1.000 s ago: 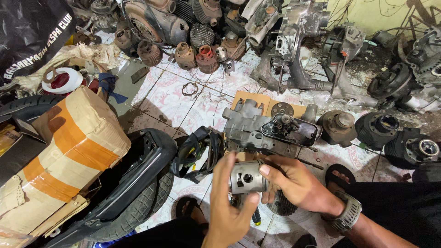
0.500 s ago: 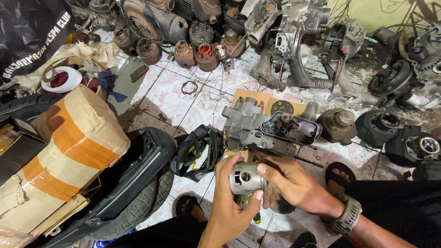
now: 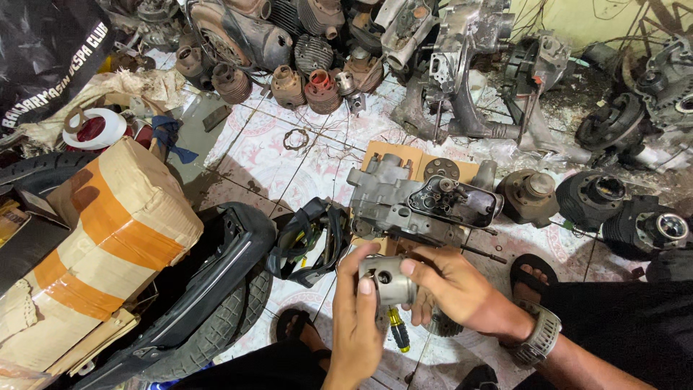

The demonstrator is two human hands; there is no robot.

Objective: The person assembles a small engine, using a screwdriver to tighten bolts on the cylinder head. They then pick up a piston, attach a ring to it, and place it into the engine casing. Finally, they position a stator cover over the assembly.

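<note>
Just piston [image 3: 388,280] between both hands.

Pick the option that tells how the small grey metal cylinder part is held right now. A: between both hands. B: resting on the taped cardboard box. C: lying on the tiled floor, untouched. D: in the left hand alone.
A: the left hand grips the metal cylinder part from below, and the right hand touches its right side with fingers and thumb.

Screwdriver [image 3: 397,328] shaft hidden behind the left hand [image 3: 357,328].
</note>
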